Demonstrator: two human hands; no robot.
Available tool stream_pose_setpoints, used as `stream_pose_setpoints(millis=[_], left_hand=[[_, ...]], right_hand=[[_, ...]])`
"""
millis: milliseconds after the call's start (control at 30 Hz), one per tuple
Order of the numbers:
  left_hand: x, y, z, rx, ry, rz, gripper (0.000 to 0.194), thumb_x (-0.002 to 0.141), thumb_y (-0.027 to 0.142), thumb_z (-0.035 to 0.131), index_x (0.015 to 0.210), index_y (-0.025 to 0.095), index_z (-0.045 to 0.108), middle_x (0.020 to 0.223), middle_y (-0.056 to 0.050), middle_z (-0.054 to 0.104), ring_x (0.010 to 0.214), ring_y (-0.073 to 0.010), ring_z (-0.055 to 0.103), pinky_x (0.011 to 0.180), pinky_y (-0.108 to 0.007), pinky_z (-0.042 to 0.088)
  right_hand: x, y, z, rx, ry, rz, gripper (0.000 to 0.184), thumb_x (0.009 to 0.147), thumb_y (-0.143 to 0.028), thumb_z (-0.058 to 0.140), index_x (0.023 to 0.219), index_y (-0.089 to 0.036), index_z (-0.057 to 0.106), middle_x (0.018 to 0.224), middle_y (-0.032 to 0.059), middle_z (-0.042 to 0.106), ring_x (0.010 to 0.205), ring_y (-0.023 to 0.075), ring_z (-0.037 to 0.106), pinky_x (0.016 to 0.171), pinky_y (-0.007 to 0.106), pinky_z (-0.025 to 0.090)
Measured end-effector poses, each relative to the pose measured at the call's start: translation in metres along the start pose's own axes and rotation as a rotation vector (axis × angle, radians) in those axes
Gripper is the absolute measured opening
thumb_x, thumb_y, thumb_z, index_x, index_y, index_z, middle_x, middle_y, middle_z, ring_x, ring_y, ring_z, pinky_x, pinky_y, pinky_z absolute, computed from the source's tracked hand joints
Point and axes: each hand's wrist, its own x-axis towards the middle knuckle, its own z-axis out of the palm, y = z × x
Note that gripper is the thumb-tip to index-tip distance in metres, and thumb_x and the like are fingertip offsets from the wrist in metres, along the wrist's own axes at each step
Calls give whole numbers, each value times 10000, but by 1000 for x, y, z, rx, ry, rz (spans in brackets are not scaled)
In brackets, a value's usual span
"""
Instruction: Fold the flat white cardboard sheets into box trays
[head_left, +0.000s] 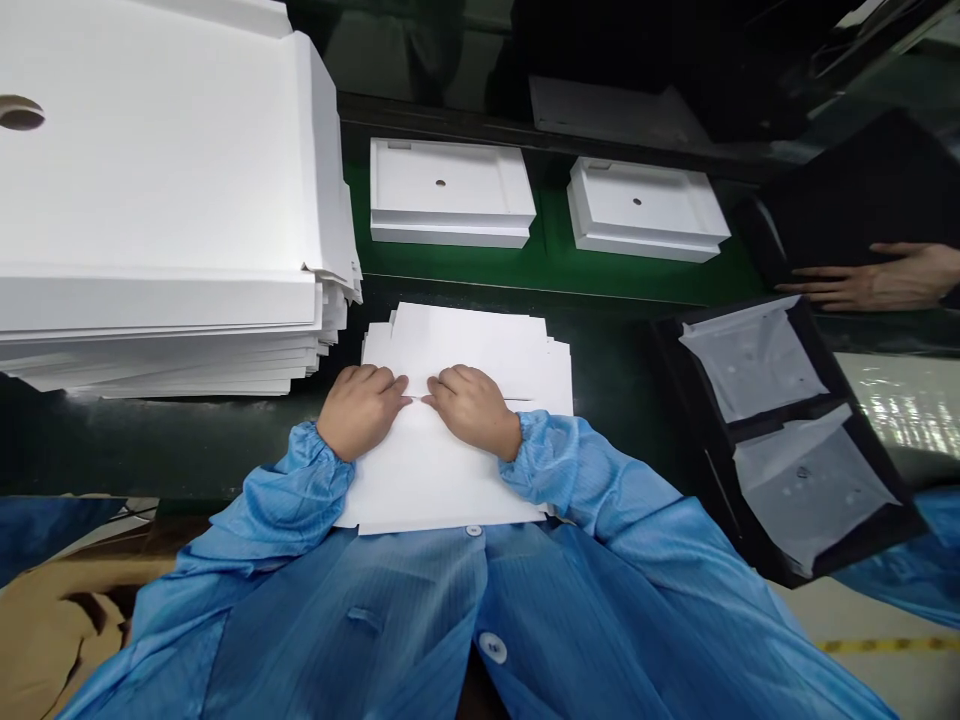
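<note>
White flat cardboard sheets (pixel 442 475) lie in a small uneven pile in front of me, against the front of my blue smock. My left hand (pixel 361 408) rests on the left half, with its thumb and fingers pinched at a raised edge of the top sheet. Close by on the right, my right hand (pixel 474 406) pinches that same edge, thumb towards the other thumb. The edge runs sideways across the sheet's middle. Both hands cover parts of it.
A tall stack of large white cardboard trays (pixel 157 190) stands at the left. Two white box trays (pixel 450 185) (pixel 649 205) sit on the green strip behind. At right is a black case (pixel 720 450) with translucent sheets. Another person's hand (pixel 892 278) touches a black panel.
</note>
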Motion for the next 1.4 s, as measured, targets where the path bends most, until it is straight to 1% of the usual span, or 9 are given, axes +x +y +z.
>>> stream_pose_setpoints(millis=[200, 367, 500, 633, 833, 967, 1100, 1267, 1400], left_hand=[[-3, 0, 7, -16, 33, 18, 383, 1036, 429, 454, 1139, 195, 739, 916, -112, 692, 893, -265, 608, 754, -426, 427], [-8, -6, 10, -141, 58, -4, 406, 986, 488, 551, 1230, 206, 710, 1116, -128, 678, 1046, -285, 599, 875, -440, 472], [-12, -16, 8, -206, 81, -77, 410, 978, 432, 572, 1282, 178, 674, 1235, -152, 618, 1139, -300, 567, 995, -453, 474], [-15, -29, 4, -297, 31, -60, 334, 979, 329, 566, 1252, 177, 686, 1136, -126, 625, 1042, -268, 596, 948, -432, 509], [-10, -44, 3, -403, -100, -16, 369, 914, 230, 640, 1276, 164, 668, 1097, -100, 609, 1013, -236, 610, 928, -387, 536], [-10, -44, 7, -422, -89, -14, 333, 903, 183, 634, 1232, 154, 676, 1076, -98, 605, 1007, -229, 611, 920, -380, 540], [-14, -39, 9, -446, -51, -29, 303, 932, 185, 598, 1225, 146, 663, 1078, -107, 596, 996, -227, 609, 910, -389, 545], [-14, -35, 4, -438, -67, -46, 327, 916, 172, 617, 1240, 138, 648, 1058, -104, 590, 1014, -238, 599, 932, -411, 538], [-14, -30, -2, -376, -19, -58, 318, 891, 168, 645, 1209, 148, 653, 1119, -118, 593, 1063, -263, 594, 965, -450, 521]], right_hand=[[-1, 1, 2, -39, 11, -109, 412, 1086, -360, 380, 1057, -119, 714, 883, 104, 633, 867, 241, 503, 769, 379, 356], [-4, 4, 1, -15, 18, -83, 425, 1080, -385, 386, 1136, -102, 698, 917, 118, 651, 881, 254, 520, 791, 391, 390], [-2, 7, -2, 89, 24, -18, 469, 1055, -472, 428, 1186, -100, 682, 1088, 148, 654, 973, 272, 537, 897, 397, 422], [10, 1, -8, 166, -33, 63, 574, 989, -599, 498, 1248, -113, 658, 1142, 151, 637, 1027, 291, 544, 949, 409, 423], [36, -15, -11, 148, -155, 63, 556, 987, -588, 525, 1270, -122, 634, 1124, 150, 643, 1029, 302, 556, 926, 416, 411], [40, -17, -10, 158, -154, 74, 539, 1005, -591, 487, 1247, -133, 633, 1087, 138, 652, 1010, 294, 564, 902, 407, 412], [38, -20, -10, 168, -113, 68, 553, 1005, -602, 473, 1237, -133, 651, 1129, 144, 632, 1023, 298, 553, 917, 411, 415], [40, -24, -11, 181, -121, 40, 507, 1017, -531, 499, 1283, -124, 643, 1131, 147, 630, 1030, 299, 550, 940, 417, 418], [42, -22, -10, 228, -104, 45, 483, 994, -509, 563, 1273, -124, 649, 1122, 145, 634, 1032, 297, 559, 961, 413, 431]])
